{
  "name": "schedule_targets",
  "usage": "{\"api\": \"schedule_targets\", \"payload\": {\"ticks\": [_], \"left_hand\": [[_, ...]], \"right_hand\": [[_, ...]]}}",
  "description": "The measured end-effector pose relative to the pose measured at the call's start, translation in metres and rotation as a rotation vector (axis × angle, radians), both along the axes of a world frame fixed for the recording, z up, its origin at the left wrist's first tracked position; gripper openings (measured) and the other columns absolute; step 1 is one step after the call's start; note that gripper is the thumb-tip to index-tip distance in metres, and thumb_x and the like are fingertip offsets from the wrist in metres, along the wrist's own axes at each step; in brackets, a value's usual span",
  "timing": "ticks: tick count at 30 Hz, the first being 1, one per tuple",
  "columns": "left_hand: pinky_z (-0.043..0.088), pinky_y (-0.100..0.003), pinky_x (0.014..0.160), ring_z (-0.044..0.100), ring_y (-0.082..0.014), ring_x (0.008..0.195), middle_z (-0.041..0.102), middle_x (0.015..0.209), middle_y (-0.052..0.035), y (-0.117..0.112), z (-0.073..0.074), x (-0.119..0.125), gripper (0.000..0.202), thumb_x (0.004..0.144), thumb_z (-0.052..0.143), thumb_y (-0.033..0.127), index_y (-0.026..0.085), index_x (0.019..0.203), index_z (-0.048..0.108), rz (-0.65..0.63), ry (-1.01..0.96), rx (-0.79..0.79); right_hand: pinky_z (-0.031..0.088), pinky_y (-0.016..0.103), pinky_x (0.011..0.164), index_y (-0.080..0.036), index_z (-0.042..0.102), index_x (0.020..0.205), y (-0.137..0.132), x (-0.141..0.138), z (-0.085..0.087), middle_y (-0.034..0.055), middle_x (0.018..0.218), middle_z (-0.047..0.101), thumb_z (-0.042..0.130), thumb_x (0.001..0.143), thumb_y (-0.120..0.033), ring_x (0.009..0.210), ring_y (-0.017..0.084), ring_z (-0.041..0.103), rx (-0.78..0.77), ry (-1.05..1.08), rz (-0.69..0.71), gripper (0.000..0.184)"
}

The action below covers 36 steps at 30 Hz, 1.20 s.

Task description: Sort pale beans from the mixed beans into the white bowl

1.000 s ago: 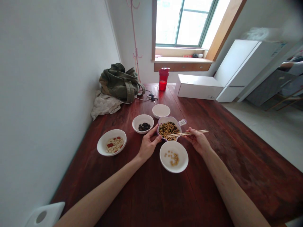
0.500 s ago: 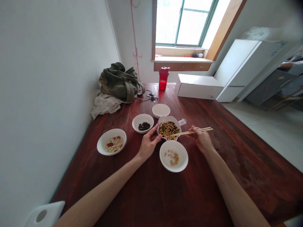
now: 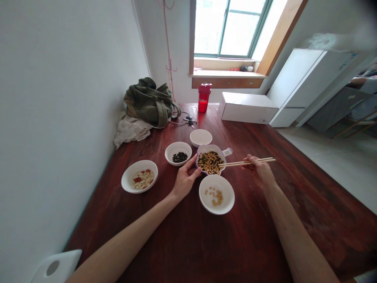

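My left hand (image 3: 186, 179) grips the left rim of a purple-edged bowl with a short handle (image 3: 198, 150), thumb and fingers at its side. Mixed yellow and dark beans (image 3: 210, 162) fill this bowl. Between the fingers of my right hand (image 3: 259, 171) is a pair of chopsticks (image 3: 235, 163), their tips over the beans at the bowl's right side. Just in front stands a white bowl (image 3: 210, 208) with some yellow beans (image 3: 217, 198). To the left, one white bowl (image 3: 169, 151) contains black beans (image 3: 179, 157), and another (image 3: 126, 179) holds pale and reddish nuts (image 3: 143, 180).
Behind the handled bowl is a white bowl (image 3: 200, 137) with nothing visible inside. Farther back on the reddish wooden table (image 3: 265, 236) are keys (image 3: 190, 122), a green bag (image 3: 147, 102), a red shaker bottle (image 3: 204, 98) and a white box (image 3: 249, 108). A wall runs along the left.
My right hand has moved to the right with the chopsticks, drawing their tips toward the bowl's right rim. My left hand stays on the handled bowl.
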<state>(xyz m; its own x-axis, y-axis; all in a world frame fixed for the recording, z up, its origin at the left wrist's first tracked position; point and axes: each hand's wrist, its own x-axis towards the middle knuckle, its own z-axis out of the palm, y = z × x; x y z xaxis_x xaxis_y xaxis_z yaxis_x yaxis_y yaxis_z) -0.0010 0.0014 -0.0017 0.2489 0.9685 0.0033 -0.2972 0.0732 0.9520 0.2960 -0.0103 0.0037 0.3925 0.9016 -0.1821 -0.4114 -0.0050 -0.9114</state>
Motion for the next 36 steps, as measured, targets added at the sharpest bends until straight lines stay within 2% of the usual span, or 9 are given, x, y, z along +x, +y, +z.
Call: {"api": "schedule_targets", "payload": {"ticks": [6, 10, 16, 24, 36], "left_hand": [[0.061, -0.046, 0.099, 0.071, -0.0288, 0.113, 0.057, 0.150, -0.0115, 0.001, -0.002, 0.000, 0.071, 0.083, 0.079, 0.026, 0.022, 0.149, 0.054, -0.004, -0.003, 0.025], [0.060, -0.047, 0.101, 0.069, -0.0296, 0.116, 0.056, 0.151, -0.0105, 0.000, -0.001, 0.000, 0.070, 0.083, 0.079, 0.025, 0.023, 0.148, 0.055, 0.001, -0.006, 0.018], [0.057, -0.049, 0.105, 0.070, -0.0295, 0.116, 0.056, 0.151, -0.0104, -0.001, 0.002, 0.001, 0.072, 0.082, 0.079, 0.025, 0.021, 0.149, 0.053, 0.003, -0.005, 0.001], [0.058, -0.048, 0.104, 0.069, -0.0301, 0.117, 0.057, 0.150, -0.0112, -0.002, 0.004, 0.000, 0.072, 0.083, 0.079, 0.024, 0.021, 0.149, 0.053, 0.000, -0.013, 0.000], [0.058, -0.048, 0.104, 0.069, -0.0306, 0.117, 0.056, 0.150, -0.0114, -0.002, 0.003, 0.001, 0.073, 0.082, 0.079, 0.025, 0.021, 0.150, 0.053, -0.002, -0.016, -0.004]], "right_hand": [[0.066, 0.027, 0.051, -0.014, 0.071, 0.074, 0.000, -0.008, -0.005, 0.0050, 0.070, 0.076, 0.087, 0.073, -0.026, 0.056, 0.018, 0.073, -0.009, -0.030, 0.033, 0.020], [0.068, 0.031, 0.058, -0.016, 0.070, 0.072, 0.001, -0.019, -0.010, 0.0051, 0.070, 0.076, 0.087, 0.073, -0.028, 0.061, 0.021, 0.075, -0.015, -0.019, 0.063, 0.021], [0.068, 0.029, 0.056, -0.016, 0.070, 0.071, 0.002, -0.030, -0.013, 0.0029, 0.069, 0.075, 0.086, 0.074, -0.024, 0.058, 0.018, 0.073, -0.042, 0.035, 0.075, 0.018], [0.067, 0.026, 0.058, -0.016, 0.072, 0.076, 0.001, -0.031, -0.014, 0.0033, 0.073, 0.077, 0.082, 0.079, -0.022, 0.062, 0.017, 0.075, -0.062, 0.090, 0.095, 0.012], [0.067, 0.025, 0.059, -0.016, 0.072, 0.073, 0.003, -0.029, -0.015, 0.0038, 0.073, 0.078, 0.078, 0.082, -0.020, 0.062, 0.016, 0.075, -0.068, 0.105, 0.098, 0.011]]}}
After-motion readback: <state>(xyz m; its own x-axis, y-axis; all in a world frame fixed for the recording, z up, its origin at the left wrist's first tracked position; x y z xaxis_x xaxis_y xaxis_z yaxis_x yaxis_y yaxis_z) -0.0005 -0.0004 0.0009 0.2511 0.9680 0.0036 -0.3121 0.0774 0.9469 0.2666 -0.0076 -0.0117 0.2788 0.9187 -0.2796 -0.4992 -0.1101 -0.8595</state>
